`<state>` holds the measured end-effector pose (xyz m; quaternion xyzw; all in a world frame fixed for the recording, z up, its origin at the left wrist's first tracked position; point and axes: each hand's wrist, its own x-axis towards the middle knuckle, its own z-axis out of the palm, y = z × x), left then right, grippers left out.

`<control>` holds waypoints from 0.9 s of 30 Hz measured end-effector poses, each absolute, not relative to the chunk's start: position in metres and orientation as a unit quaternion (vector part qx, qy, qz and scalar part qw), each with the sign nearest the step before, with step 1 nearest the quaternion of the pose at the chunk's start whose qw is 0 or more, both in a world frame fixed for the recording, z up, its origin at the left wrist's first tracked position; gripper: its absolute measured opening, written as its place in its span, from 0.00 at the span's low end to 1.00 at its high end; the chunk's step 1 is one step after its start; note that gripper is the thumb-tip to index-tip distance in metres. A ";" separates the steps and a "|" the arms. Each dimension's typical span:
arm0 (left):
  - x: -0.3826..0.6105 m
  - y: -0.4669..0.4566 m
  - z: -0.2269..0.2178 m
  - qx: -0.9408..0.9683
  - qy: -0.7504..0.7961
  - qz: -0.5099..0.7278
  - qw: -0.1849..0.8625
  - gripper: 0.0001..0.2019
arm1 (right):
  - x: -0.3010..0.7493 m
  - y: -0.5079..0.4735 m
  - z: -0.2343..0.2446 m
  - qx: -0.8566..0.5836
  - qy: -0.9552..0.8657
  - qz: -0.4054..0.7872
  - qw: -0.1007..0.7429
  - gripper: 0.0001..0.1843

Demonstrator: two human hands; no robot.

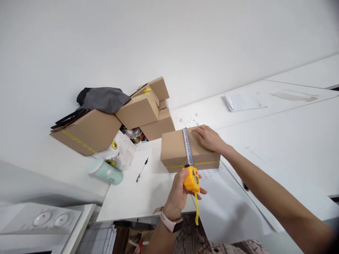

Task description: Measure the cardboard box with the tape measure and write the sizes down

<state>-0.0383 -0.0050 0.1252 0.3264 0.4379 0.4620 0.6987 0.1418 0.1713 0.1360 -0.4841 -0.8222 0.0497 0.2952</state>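
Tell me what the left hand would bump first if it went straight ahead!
Probably the box: the left hand points toward its near side, with the tape measure in its grip. One view leaves the gap unclear.

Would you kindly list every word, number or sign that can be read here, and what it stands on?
"3 4 5 6 7 8 9": blade.
Too blurred to read: the blade's red-marked numbers; the label on the tape case; the lettering on the bottle.
Too small to read: print on the white box, papers and dials.
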 end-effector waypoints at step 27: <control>-0.031 -0.010 0.113 0.346 0.406 0.491 0.689 0.32 | 0.121 0.233 0.132 -0.482 -0.837 0.084 0.247 0.27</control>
